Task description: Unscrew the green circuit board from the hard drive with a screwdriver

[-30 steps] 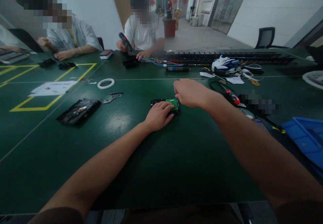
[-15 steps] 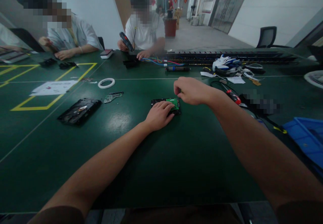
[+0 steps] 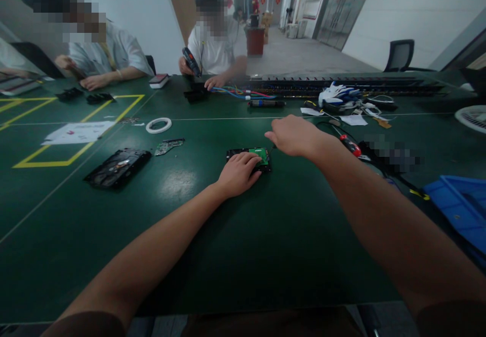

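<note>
A small black hard drive with a green circuit board (image 3: pixel 255 154) lies on the green table (image 3: pixel 243 236) in front of me. My left hand (image 3: pixel 238 173) rests on its near left part, fingers together and bent over it, holding it down. My right hand (image 3: pixel 293 135) hovers just above and to the right of the drive. Its fingertips are pinched together and point left; what they hold, if anything, is too small to see.
A second black drive (image 3: pixel 117 167), a loose circuit board (image 3: pixel 169 146) and a tape ring (image 3: pixel 159 125) lie to the left. A red-handled screwdriver (image 3: pixel 350 145), gloves (image 3: pixel 338 94) and a blue bin (image 3: pixel 461 208) are on the right. Two people (image 3: pixel 218 48) work across the table.
My right hand has lifted off the drive's far right corner and drifted slightly right and up, fingers now pinched. My left hand and the drive have stayed put.
</note>
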A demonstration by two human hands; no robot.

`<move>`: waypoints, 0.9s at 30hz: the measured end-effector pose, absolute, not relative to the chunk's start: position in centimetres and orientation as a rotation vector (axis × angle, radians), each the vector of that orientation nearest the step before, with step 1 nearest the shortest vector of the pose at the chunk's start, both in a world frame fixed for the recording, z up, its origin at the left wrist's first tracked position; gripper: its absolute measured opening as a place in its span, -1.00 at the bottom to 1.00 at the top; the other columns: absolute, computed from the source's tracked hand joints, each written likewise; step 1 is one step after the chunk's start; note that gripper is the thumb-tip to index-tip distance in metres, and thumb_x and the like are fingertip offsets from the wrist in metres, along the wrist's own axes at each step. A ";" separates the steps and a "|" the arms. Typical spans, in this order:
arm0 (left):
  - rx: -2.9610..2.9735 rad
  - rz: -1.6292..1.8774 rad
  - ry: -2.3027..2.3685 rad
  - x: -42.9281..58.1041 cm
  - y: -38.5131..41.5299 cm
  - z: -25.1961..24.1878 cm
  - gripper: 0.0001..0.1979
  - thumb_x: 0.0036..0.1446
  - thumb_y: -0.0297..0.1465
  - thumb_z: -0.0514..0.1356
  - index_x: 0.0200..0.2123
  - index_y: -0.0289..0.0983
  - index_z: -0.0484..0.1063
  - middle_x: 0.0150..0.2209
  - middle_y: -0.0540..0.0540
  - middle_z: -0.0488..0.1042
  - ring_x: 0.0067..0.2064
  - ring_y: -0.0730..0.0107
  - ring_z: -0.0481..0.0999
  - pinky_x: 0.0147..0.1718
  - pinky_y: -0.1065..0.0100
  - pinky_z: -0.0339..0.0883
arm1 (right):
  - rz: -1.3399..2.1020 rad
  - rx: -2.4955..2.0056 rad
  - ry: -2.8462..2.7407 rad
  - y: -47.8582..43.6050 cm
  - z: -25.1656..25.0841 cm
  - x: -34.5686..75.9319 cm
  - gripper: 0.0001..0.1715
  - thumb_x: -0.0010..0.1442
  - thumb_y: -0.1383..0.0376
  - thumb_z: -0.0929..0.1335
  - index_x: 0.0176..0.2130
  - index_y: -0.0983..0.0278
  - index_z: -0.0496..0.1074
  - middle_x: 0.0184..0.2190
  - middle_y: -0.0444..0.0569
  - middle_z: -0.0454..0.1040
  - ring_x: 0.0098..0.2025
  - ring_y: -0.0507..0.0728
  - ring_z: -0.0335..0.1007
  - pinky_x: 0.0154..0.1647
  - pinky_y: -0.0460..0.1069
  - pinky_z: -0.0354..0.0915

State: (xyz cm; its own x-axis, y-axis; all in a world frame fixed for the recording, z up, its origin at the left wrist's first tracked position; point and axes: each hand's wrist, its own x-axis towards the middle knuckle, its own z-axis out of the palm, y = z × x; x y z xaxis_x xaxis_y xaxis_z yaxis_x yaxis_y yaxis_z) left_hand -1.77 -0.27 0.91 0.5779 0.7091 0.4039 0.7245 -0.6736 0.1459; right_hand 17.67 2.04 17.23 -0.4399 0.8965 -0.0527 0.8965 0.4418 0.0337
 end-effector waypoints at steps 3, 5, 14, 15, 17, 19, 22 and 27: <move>-2.759 -0.681 -1.242 -1.7 -0.2 0.9 -0.62 0.40 -0.22 0.15 0.19 -0.23 0.37 0.21 -0.20 0.46 0.22 0.03 0.44 0.23 -0.02 0.33 | 0.126 1.618 2.613 2.1 17.1 17.8 -0.60 0.41 0.17 0.31 0.00 0.39 0.58 -0.10 0.36 0.63 -0.06 0.43 0.58 -0.12 0.18 0.40; -2.759 -0.683 -1.244 -1.7 -0.2 0.9 -0.62 0.40 -0.22 0.14 0.19 -0.23 0.37 0.21 -0.19 0.46 0.22 0.04 0.44 0.24 -0.02 0.32 | 0.130 1.571 2.657 2.1 17.1 17.7 -0.66 0.38 0.21 0.33 -0.04 0.35 0.60 -0.12 0.27 0.65 -0.08 0.38 0.58 -0.13 0.15 0.38; -2.758 -0.686 -1.253 -1.6 0.0 0.7 -0.62 0.39 -0.22 0.15 0.19 -0.22 0.38 0.21 -0.19 0.46 0.23 0.04 0.44 0.25 -0.02 0.31 | -0.023 1.205 2.837 2.0 17.6 17.4 -0.70 0.19 0.47 0.37 -0.08 0.32 0.58 -0.04 0.12 0.61 -0.01 0.25 0.51 -0.04 0.03 0.30; -2.761 -0.688 -1.252 -1.6 0.0 0.7 -0.62 0.39 -0.22 0.15 0.19 -0.22 0.37 0.21 -0.19 0.46 0.23 0.04 0.43 0.25 -0.02 0.31 | -0.019 1.208 2.831 2.1 17.6 17.4 -0.69 0.18 0.47 0.37 -0.08 0.32 0.57 -0.04 0.13 0.61 -0.01 0.26 0.51 -0.05 0.04 0.30; -2.766 -0.688 -1.252 -1.7 0.0 0.6 -0.61 0.39 -0.23 0.15 0.20 -0.21 0.37 0.21 -0.19 0.46 0.24 0.04 0.43 0.25 -0.02 0.31 | -0.004 1.237 2.816 2.1 17.5 17.5 -0.64 0.14 0.46 0.39 -0.04 0.34 0.55 -0.03 0.17 0.60 -0.02 0.29 0.51 -0.08 0.05 0.31; -2.764 -0.687 -1.252 -1.6 0.0 0.7 -0.61 0.39 -0.22 0.15 0.21 -0.21 0.37 0.21 -0.19 0.46 0.23 0.03 0.43 0.24 -0.03 0.32 | -0.003 1.259 2.812 2.2 17.4 17.7 -0.58 0.12 0.46 0.40 0.00 0.36 0.52 -0.01 0.20 0.59 -0.02 0.30 0.51 -0.09 0.06 0.32; -2.760 -0.682 -1.244 -1.6 -0.2 0.8 -0.61 0.40 -0.22 0.14 0.20 -0.22 0.37 0.21 -0.20 0.45 0.22 0.03 0.44 0.24 -0.03 0.32 | 0.013 1.337 2.792 2.1 17.3 17.6 -0.61 0.17 0.45 0.40 0.02 0.36 0.51 -0.02 0.21 0.60 -0.03 0.31 0.52 -0.10 0.07 0.33; -2.757 -0.681 -1.245 -1.6 -0.2 0.8 -0.62 0.40 -0.22 0.15 0.19 -0.24 0.38 0.21 -0.21 0.45 0.23 0.03 0.44 0.24 -0.03 0.33 | 0.128 1.664 2.643 1.9 17.1 17.4 -0.65 0.34 0.15 0.38 -0.03 0.35 0.55 -0.19 0.27 0.63 -0.13 0.38 0.57 -0.18 0.14 0.35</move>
